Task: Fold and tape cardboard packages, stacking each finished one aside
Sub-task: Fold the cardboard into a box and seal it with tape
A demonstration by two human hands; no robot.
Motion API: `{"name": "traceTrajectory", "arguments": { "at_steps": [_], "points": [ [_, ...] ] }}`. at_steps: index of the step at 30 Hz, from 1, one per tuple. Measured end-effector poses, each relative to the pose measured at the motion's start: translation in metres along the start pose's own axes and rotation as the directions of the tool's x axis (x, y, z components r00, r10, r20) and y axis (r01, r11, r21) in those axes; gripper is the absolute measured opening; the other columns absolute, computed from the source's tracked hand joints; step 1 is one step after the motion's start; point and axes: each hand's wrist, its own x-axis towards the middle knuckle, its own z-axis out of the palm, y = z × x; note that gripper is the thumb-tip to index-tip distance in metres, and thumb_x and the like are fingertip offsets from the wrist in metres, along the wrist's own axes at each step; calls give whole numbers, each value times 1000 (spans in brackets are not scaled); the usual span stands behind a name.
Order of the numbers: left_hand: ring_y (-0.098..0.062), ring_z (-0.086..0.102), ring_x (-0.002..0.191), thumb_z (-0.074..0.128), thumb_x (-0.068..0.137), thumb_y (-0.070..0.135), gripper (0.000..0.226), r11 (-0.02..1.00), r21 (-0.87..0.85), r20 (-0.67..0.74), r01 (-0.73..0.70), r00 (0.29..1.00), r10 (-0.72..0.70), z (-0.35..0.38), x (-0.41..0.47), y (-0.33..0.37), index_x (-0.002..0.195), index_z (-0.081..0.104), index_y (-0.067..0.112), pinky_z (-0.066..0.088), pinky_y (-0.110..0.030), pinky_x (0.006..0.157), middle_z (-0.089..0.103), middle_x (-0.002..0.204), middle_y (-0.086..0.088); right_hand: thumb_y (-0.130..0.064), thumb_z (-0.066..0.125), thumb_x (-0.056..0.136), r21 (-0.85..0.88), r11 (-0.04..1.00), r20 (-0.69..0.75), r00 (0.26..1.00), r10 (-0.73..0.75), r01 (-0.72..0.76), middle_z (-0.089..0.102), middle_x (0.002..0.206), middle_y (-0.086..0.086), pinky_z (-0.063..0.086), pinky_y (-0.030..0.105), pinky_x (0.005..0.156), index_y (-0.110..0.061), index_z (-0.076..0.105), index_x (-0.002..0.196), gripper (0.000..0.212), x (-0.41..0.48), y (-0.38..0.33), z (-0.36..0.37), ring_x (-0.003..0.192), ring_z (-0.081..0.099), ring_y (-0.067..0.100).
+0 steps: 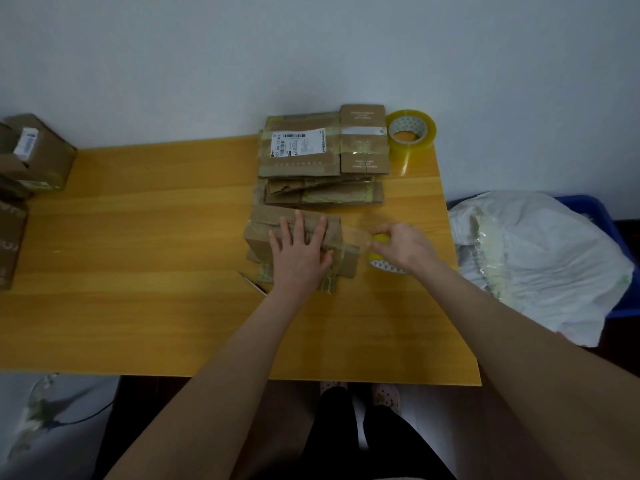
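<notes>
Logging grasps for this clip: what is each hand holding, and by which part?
Right hand grips the tape roll from above, over its top; finger placement is blurred. Left hand holds nothing, pressing flat on the package.

Yellow wooden table (138, 237) set against a pale wall (311, 46). To its right, a blue bin (623, 237) holds crumpled white plastic (536, 244), possibly a bag.

We press our left hand (300, 247) flat on the cardboard package (263, 233); our right hand (401, 244) grips the tape roll (381, 263) on the bench (138, 220).
</notes>
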Motion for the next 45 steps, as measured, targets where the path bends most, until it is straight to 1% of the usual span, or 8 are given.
{"name": "traceTrajectory", "arguments": {
  "at_steps": [5, 15, 19, 21, 24, 29, 37, 45],
  "points": [
    [-43, 3, 144, 39, 93, 57, 70, 998, -53, -13, -45, 999, 44, 3, 1, -12, 152, 9, 34, 5, -61, 113, 3, 159, -16, -48, 58, 91, 41, 999, -25, 1000, 6, -5, 63, 124, 3, 53, 35, 80, -36, 61, 122, 33, 4, 0, 10, 100, 62, 24],
    [-29, 5, 147, 52, 94, 39, 62, 977, -212, -102, -29, 995, 7, -8, -17, -15, 150, 25, 30, 5, -49, 118, 10, 159, -12, -41, 62, 91, 248, 966, -139, 985, 105, -68, 69, 109, -2, 53, 31, 64, -33, 69, 110, 22, 3, -18, 27, 80, 64, 20],
    [-31, 37, 135, 62, 88, 22, 51, 949, -316, -324, -9, 941, -99, -6, -34, -12, 137, 49, 16, 33, -47, 109, 40, 146, -14, -38, 63, 90, 287, 956, -148, 983, 105, -59, 71, 103, -1, 58, 34, 70, -31, 72, 105, 18, 4, -26, 29, 80, 64, 18],
    [-24, 53, 111, 62, 87, 17, 38, 874, -464, -368, 146, 866, -340, -4, -46, -17, 124, 54, 11, 46, -30, 85, 51, 129, -11, -36, 64, 90, 288, 956, -149, 984, 101, -55, 71, 104, -1, 58, 36, 72, -31, 73, 104, 18, 4, -25, 32, 79, 64, 17],
    [-16, 50, 90, 59, 91, 17, 32, 566, -656, -35, 500, 729, -684, 17, -58, -33, 120, 48, 8, 39, -25, 68, 49, 122, -9, -37, 66, 88, 300, 952, -159, 980, 116, -64, 71, 106, -3, 59, 37, 72, -31, 73, 103, 17, 6, -25, 34, 80, 65, 17],
    [-37, 57, 104, 55, 94, 36, 47, 466, -478, 351, 745, 648, -676, 59, -49, -63, 123, 42, 2, 50, -42, 77, 48, 125, -17, -38, 66, 88, 300, 952, -172, 978, 121, -65, 69, 110, -6, 56, 32, 70, -33, 73, 102, 17, 11, -23, 37, 81, 63, 15],
    [-24, 51, 61, 55, 94, 29, 29, 568, -362, 374, 739, 673, -638, 73, -37, -81, 85, 60, 1, 36, -28, 47, 53, 69, -8, -36, 65, 89, 289, 956, -167, 980, 108, -56, 71, 100, -2, 53, 30, 64, -32, 74, 98, 13, 18, -21, 41, 77, 64, 17],
    [-14, 58, 54, 53, 96, 15, 11, 275, -771, 318, 574, 722, -615, 37, -92, -46, 89, 48, 10, 42, -21, 42, 69, 82, -8, -38, 62, 91, 276, 959, -143, 984, 111, -68, 71, 99, -2, 53, 31, 63, -34, 71, 103, 15, 11, -24, 38, 75, 64, 18]
  ]
}}
